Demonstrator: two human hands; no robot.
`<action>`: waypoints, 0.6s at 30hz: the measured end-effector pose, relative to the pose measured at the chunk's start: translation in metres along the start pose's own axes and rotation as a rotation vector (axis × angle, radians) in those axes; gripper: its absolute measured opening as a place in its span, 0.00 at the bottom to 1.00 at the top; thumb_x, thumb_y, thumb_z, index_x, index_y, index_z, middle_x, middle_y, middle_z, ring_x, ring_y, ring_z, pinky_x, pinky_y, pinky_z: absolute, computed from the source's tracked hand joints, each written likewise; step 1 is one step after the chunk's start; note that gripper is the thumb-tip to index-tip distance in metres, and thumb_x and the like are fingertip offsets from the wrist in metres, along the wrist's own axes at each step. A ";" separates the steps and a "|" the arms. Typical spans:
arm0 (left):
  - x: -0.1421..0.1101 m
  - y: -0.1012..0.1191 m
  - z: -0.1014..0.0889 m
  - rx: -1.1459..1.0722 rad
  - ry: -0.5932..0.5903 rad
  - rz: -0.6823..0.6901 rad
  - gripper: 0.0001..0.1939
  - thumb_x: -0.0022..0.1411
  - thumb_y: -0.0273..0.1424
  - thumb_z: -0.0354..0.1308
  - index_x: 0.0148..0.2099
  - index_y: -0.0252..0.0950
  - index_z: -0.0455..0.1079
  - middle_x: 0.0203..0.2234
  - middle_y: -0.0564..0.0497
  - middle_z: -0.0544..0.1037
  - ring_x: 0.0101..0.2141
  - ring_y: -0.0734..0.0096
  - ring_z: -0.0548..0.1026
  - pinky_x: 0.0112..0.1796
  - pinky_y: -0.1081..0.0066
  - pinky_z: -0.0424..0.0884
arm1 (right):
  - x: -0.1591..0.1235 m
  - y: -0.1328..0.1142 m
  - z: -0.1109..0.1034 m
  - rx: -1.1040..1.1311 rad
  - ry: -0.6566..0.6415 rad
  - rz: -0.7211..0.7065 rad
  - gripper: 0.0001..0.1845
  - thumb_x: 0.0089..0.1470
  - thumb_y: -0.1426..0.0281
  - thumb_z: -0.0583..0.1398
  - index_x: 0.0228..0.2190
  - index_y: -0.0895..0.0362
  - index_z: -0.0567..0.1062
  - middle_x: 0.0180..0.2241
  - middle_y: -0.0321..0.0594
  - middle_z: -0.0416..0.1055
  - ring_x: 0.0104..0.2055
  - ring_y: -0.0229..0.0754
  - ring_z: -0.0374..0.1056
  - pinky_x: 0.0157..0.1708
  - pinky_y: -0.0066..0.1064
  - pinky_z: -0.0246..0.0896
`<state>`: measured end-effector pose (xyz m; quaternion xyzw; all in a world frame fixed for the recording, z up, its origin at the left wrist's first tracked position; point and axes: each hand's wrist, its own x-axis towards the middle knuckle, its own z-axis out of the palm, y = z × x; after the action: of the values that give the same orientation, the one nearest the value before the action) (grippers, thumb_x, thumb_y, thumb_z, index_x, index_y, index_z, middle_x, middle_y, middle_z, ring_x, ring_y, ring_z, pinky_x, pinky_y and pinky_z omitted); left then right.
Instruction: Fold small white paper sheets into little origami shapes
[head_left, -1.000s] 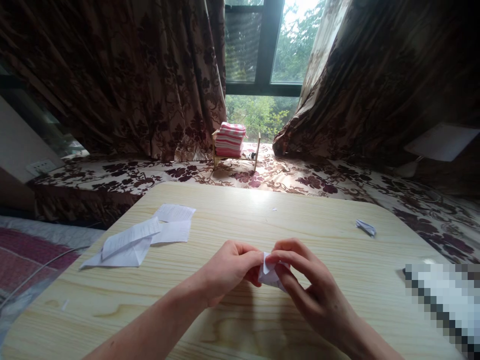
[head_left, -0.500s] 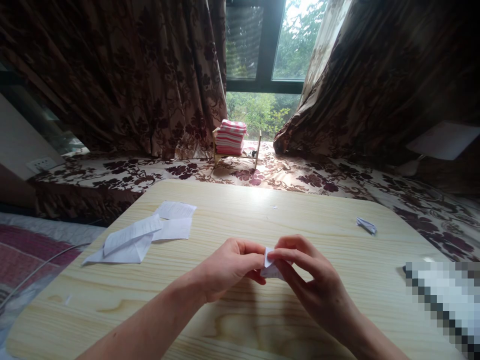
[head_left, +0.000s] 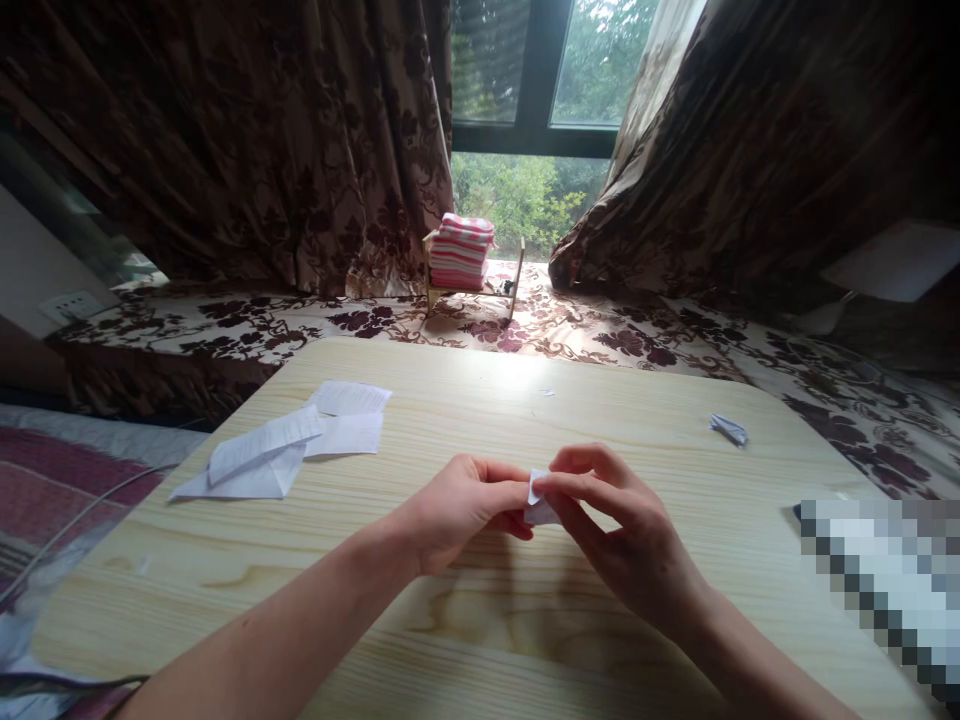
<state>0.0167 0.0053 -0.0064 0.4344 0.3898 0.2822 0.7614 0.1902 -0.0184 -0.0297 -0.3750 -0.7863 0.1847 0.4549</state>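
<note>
A small piece of folded white paper (head_left: pixel 541 511) is pinched between my two hands above the wooden table (head_left: pixel 420 640). My left hand (head_left: pixel 469 510) grips its left side with thumb and fingers closed. From the right, my right hand (head_left: pixel 615 510) holds the paper's folded edge between thumb and fingertips. Part of the paper is hidden behind the fingers. Several loose sheets of printed paper (head_left: pixel 262 445) lie on the table to the left, overlapping one another. Farther off to the right rests a small folded paper piece (head_left: pixel 727 430).
Tiny paper scraps (head_left: pixel 547 392) lie near the table's far edge. A blurred-out object (head_left: pixel 885 570) sits at the right edge. Beyond the table, a small wooden rack (head_left: pixel 519 280) with folded pink striped cloths (head_left: pixel 459 255) stands on the flowered window seat. A cable (head_left: pixel 82 510) runs at left.
The whole scene sits slightly higher in the picture as the head view tips down. Both hands keep their pinch on the paper, with hardly any visible change in the fold.
</note>
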 end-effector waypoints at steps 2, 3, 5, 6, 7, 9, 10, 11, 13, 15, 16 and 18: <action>0.000 0.000 -0.001 -0.015 -0.022 -0.007 0.08 0.47 0.31 0.63 0.29 0.29 0.76 0.24 0.50 0.73 0.29 0.74 0.68 0.35 0.71 0.67 | 0.000 0.001 -0.001 -0.029 -0.003 -0.011 0.15 0.54 0.79 0.57 0.40 0.50 0.76 0.36 0.40 0.64 0.34 0.37 0.67 0.29 0.29 0.64; 0.000 0.000 -0.002 -0.022 -0.031 -0.013 0.08 0.47 0.30 0.62 0.29 0.29 0.76 0.24 0.50 0.73 0.29 0.74 0.68 0.35 0.71 0.67 | 0.000 0.001 -0.001 -0.044 -0.005 -0.019 0.15 0.54 0.79 0.57 0.39 0.51 0.76 0.36 0.40 0.64 0.34 0.38 0.67 0.29 0.30 0.64; 0.000 0.000 -0.002 -0.036 -0.043 -0.023 0.07 0.48 0.29 0.62 0.29 0.29 0.75 0.24 0.50 0.73 0.29 0.74 0.68 0.35 0.71 0.67 | 0.000 0.001 -0.002 -0.074 -0.016 -0.039 0.15 0.53 0.79 0.57 0.39 0.51 0.76 0.36 0.41 0.64 0.34 0.38 0.67 0.29 0.30 0.65; 0.000 0.000 -0.003 -0.041 -0.044 -0.027 0.07 0.47 0.29 0.62 0.29 0.29 0.75 0.24 0.50 0.73 0.29 0.74 0.69 0.36 0.70 0.67 | 0.000 0.002 -0.002 -0.086 -0.020 -0.048 0.15 0.53 0.79 0.57 0.39 0.51 0.76 0.37 0.41 0.64 0.35 0.38 0.67 0.30 0.31 0.65; 0.000 0.000 -0.003 -0.047 -0.041 -0.029 0.07 0.47 0.28 0.61 0.29 0.29 0.75 0.24 0.50 0.73 0.29 0.74 0.69 0.36 0.70 0.67 | 0.000 0.002 -0.003 -0.094 -0.026 -0.057 0.15 0.53 0.79 0.57 0.39 0.51 0.76 0.37 0.41 0.64 0.35 0.39 0.67 0.30 0.31 0.66; 0.000 0.001 -0.003 -0.057 -0.030 -0.026 0.06 0.46 0.28 0.61 0.29 0.29 0.75 0.24 0.50 0.73 0.29 0.73 0.70 0.37 0.69 0.67 | 0.001 0.002 -0.004 -0.094 -0.039 -0.062 0.15 0.52 0.79 0.58 0.39 0.51 0.76 0.38 0.42 0.64 0.35 0.39 0.67 0.30 0.31 0.66; 0.000 0.001 -0.003 -0.061 -0.026 -0.021 0.06 0.46 0.27 0.61 0.29 0.29 0.75 0.24 0.50 0.73 0.30 0.73 0.70 0.37 0.69 0.67 | 0.001 0.001 -0.004 -0.088 -0.043 -0.060 0.16 0.52 0.79 0.57 0.39 0.51 0.76 0.38 0.42 0.64 0.35 0.39 0.67 0.30 0.31 0.66; 0.000 0.001 -0.003 -0.065 -0.026 -0.014 0.06 0.46 0.27 0.60 0.29 0.29 0.75 0.24 0.50 0.73 0.30 0.72 0.70 0.37 0.69 0.67 | 0.001 0.001 -0.004 -0.082 -0.045 -0.057 0.15 0.52 0.79 0.57 0.40 0.51 0.76 0.38 0.42 0.64 0.35 0.39 0.67 0.30 0.32 0.66; 0.000 0.001 -0.002 -0.072 -0.043 0.008 0.07 0.47 0.26 0.58 0.29 0.29 0.76 0.25 0.49 0.74 0.31 0.72 0.70 0.38 0.69 0.67 | 0.001 -0.001 -0.004 -0.076 -0.043 -0.051 0.15 0.52 0.78 0.57 0.40 0.52 0.76 0.39 0.43 0.65 0.34 0.39 0.66 0.30 0.32 0.66; -0.001 0.001 -0.001 -0.064 -0.058 0.032 0.08 0.47 0.26 0.58 0.30 0.30 0.76 0.26 0.48 0.75 0.33 0.71 0.70 0.38 0.70 0.66 | 0.002 -0.002 -0.004 -0.081 -0.032 -0.052 0.15 0.53 0.78 0.57 0.40 0.51 0.76 0.39 0.43 0.65 0.35 0.39 0.67 0.32 0.34 0.66; -0.001 0.001 -0.001 -0.050 -0.058 0.044 0.08 0.47 0.26 0.58 0.31 0.30 0.77 0.27 0.48 0.76 0.33 0.71 0.70 0.38 0.71 0.66 | 0.002 -0.003 -0.003 -0.080 -0.027 -0.054 0.15 0.53 0.77 0.56 0.40 0.51 0.76 0.39 0.43 0.65 0.35 0.40 0.67 0.32 0.34 0.66; -0.001 0.001 0.001 -0.002 -0.046 0.068 0.09 0.48 0.27 0.58 0.32 0.31 0.77 0.28 0.49 0.77 0.34 0.71 0.71 0.37 0.72 0.65 | 0.002 -0.004 -0.003 -0.057 -0.025 -0.044 0.15 0.54 0.77 0.56 0.40 0.51 0.77 0.39 0.43 0.66 0.37 0.41 0.67 0.33 0.34 0.66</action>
<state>0.0168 0.0048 -0.0046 0.4530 0.3568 0.2981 0.7607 0.1909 -0.0195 -0.0244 -0.3681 -0.8051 0.1567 0.4380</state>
